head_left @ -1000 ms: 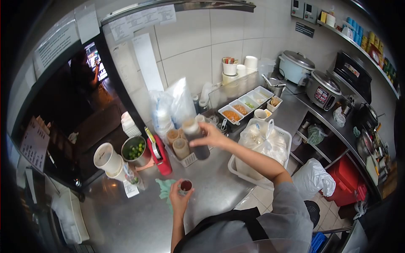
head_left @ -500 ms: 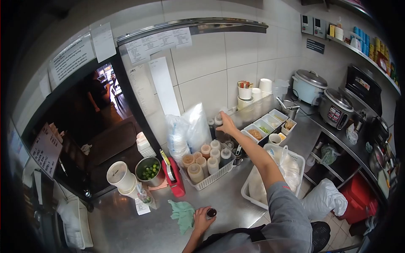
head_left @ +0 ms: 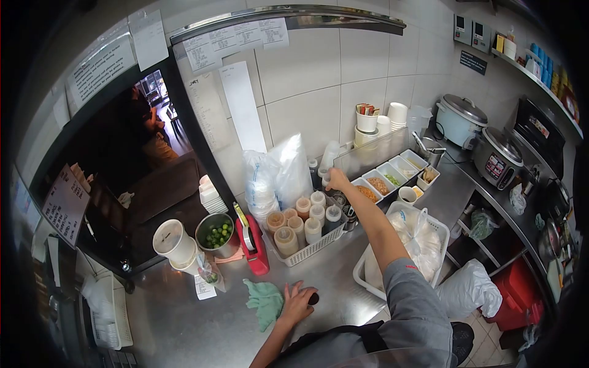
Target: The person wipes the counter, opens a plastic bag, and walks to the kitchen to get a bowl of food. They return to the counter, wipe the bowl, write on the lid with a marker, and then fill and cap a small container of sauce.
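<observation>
My right hand reaches over the back of a white basket, its fingers closed at the top of a small clear plastic piece, perhaps a lid or cup. Beside it stand a dark-topped container and a clear plastic stack. Several squeeze bottles with sauces fill the basket. On the steel counter, my left hand curls its thumb and fingers round a small cup of dark liquid, partly hidden by the hand. A green cloth lies left of that hand.
A red tape dispenser, a pot of green limes and white tubs stand left of the basket. Trays of toppings line the back. On the right, a white crate holds a bagged mass.
My right hand has lowered with the clear plastic piece towards the back of the basket. My left hand's fingers have spread a little round the cup. The person beyond the opening has shifted.
</observation>
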{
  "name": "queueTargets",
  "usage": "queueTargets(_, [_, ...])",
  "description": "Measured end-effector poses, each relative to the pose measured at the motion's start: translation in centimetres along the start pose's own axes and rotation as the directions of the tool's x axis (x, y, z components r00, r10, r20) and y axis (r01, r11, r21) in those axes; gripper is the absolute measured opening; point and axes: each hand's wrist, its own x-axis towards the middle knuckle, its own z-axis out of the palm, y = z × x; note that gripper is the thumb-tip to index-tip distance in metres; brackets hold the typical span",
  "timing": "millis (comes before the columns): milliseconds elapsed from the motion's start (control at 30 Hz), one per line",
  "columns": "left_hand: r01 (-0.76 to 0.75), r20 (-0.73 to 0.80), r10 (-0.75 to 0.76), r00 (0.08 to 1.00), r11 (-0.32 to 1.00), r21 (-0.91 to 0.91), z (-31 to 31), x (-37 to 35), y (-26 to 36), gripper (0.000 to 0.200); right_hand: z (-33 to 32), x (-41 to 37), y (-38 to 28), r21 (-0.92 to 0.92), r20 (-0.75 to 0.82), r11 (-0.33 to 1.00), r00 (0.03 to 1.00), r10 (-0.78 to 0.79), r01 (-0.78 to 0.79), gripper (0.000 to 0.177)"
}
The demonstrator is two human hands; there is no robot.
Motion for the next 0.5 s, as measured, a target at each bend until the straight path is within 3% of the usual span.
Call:
queueTargets(133, [-0.076, 0.040, 0.073, 0.997, 0.992, 0.099, -0.3, 0.2, -0.1, 0.052, 0.3, 1.0, 0.9, 0.003, 0.066, 1.000, 0.998, 0.012, -0.013, 0.068])
queueTargets(200, [-0.122, 0.063, 0.113, 0.992, 0.978, 0.168, 0.4, 0.4, -0.7, 0.049, -0.8, 1.0, 0.2, -0.057, 0.065, 0.998, 0.998, -0.002, 0.005, 0.059])
queueTargets(233, [-0.155, 0.018, 0.155, 0.988, 0.967, 0.204, 1.0, 0.6, -1.2, 0.047, -3.0, -0.2, -2.1, -0.123, 0.095, 0.991, 0.994, 0.061, -0.049, 0.049])
queueTargets(267, [-0.183, -0.020, 0.193, 0.981, 0.954, 0.236, 1.7, 0.7, -1.9, 0.045, -2.9, 0.2, -1.7, -0.223, 0.067, 0.975, 0.998, -0.001, 0.016, 0.039])
queueTargets(300, [-0.205, -0.054, 0.227, 0.972, 0.942, 0.266, 2.0, 0.4, -2.0, 0.044, -4.6, -2.1, -3.9, -0.232, -0.066, 0.973, 0.997, -0.025, 0.009, 0.034])
queueTargets(367, [-0.138, -0.196, 0.194, 0.961, 0.954, 0.268, 0.7, -0.3, -0.6, 0.038, -7.6, -5.7, -8.1, -0.279, -0.070, 0.959, 0.995, -0.072, 0.050, 0.031])
queueTargets(433, [-0.018, -0.282, 0.039, 0.959, 0.997, 0.077, 1.0, -1.6, -0.4, 0.048, -9.4, -10.9, -12.6, -0.256, 0.008, 0.953, 0.986, -0.166, 0.162, 0.028])
queueTargets(500, [0.092, -0.394, -0.163, 0.904, 0.977, -0.191, 1.7, -3.4, 0.7, 0.065, -8.3, -14.1, -15.3, -0.026, 0.416, 0.995, 0.906, -0.074, 0.093, 0.025])
